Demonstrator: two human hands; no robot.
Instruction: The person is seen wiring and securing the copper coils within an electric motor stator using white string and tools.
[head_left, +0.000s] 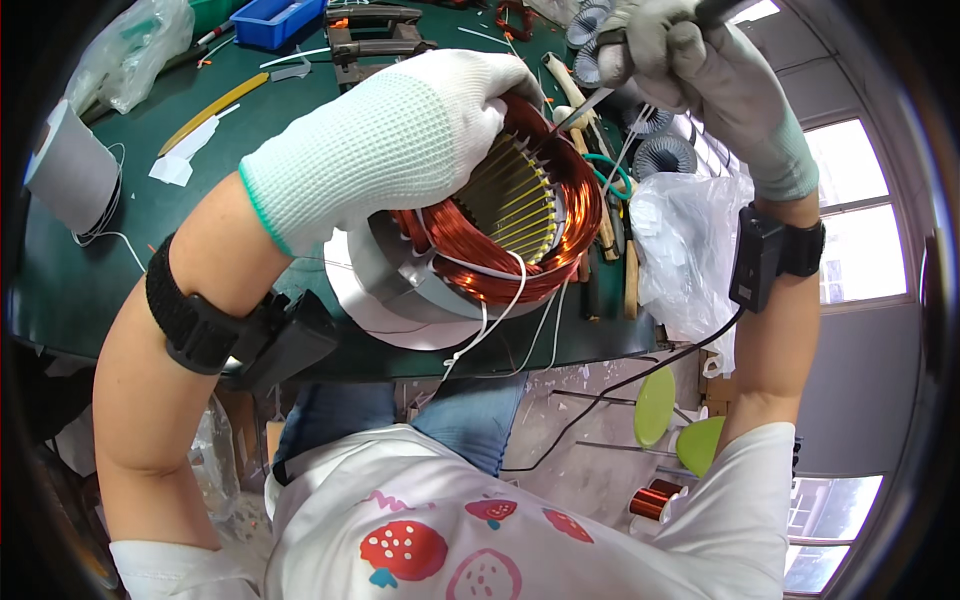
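In front of me stands a motor stator (400, 268), a grey metal ring tilted toward the right, with thick copper windings (575, 205) around its opening. Yellow slot liners (525, 215) line its inside, and white lacing cord (518, 290) hangs from the near winding. My left hand (430, 120), in a white knit glove, curls over the far-left part of the winding; its fingertips are partly hidden. Raised at the upper right, my gloved right hand (690, 60) is closed around a dark-handled tool (722, 10). A thin metal shaft (585, 108) points from that hand toward the winding.
A white cord spool (75, 170) stands at the left, near a yellow strip (210, 115) and paper scraps. A blue bin (275, 22) and metal clamp-like pieces (375, 40) lie at the back. Wooden-handled tools (607, 235) and a plastic bag (690, 255) are at the right.
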